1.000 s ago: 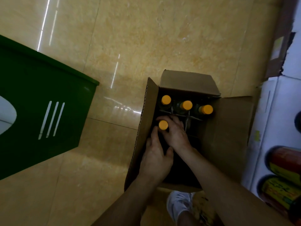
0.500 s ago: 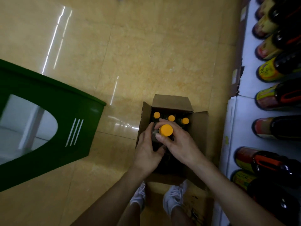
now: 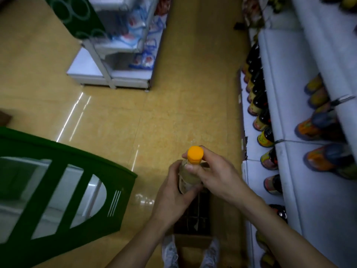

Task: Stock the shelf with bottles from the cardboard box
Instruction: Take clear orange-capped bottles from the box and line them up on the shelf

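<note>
I hold a clear bottle with an orange cap upright in front of me, well above the floor. My left hand wraps its body from the left. My right hand grips its neck just under the cap. The cardboard box lies on the floor below my hands, between my white shoes; only its dark inside and dividers show. The white shelf runs along the right, with dark bottles in rows on its tiers.
A green display stand stands at lower left. Across the aisle at upper left is another white shelf unit with blue and white packets. Tan tiled floor stretches ahead between them.
Both hands have lifted the orange-capped bottle out of the box and up. The view has tilted upward, so the aisle and more shelf tiers show and the box has dropped below my hands.
</note>
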Demonstrator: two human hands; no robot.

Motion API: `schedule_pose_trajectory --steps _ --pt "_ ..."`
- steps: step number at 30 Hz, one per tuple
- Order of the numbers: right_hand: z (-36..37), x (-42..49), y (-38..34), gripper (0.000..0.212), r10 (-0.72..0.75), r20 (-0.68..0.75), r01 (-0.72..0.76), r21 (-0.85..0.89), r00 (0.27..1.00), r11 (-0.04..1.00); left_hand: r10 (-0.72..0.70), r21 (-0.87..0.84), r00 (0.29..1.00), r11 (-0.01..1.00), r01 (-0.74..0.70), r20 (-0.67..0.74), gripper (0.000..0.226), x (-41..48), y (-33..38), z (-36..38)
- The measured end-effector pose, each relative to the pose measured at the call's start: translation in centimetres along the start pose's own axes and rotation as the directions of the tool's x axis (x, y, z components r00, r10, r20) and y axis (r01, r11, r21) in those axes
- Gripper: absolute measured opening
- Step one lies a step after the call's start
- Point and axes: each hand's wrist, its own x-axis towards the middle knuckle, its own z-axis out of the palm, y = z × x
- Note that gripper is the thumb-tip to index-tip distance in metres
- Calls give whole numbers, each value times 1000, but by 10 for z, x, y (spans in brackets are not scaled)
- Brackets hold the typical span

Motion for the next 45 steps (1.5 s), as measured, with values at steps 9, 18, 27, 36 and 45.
schedule_pose_trajectory --steps 9,18,27,36,45 --pt "-86 -49 -156 37 -127 -249 103 -108 960 989 294 -3 956 956 -294 11 75 -21 140 -44" --pt "-164 -117 -254 36 -212 -505 161 -143 837 977 563 -61 815 826 -560 139 81 -28 268 -54" --pt "-235 -215 -317 28 -255 -681 108 -251 686 962 730 -223 626 682 -697 275 76 -70 385 -14" --pt "-297 -317 -342 23 -293 -792 41 -322 536 946 810 -287 488 576 -766 324 73 -121 472 51" --pt "-358 -416 -348 41 -333 -862 -47 -378 381 925 856 -373 395 505 -779 334 71 -181 551 135"
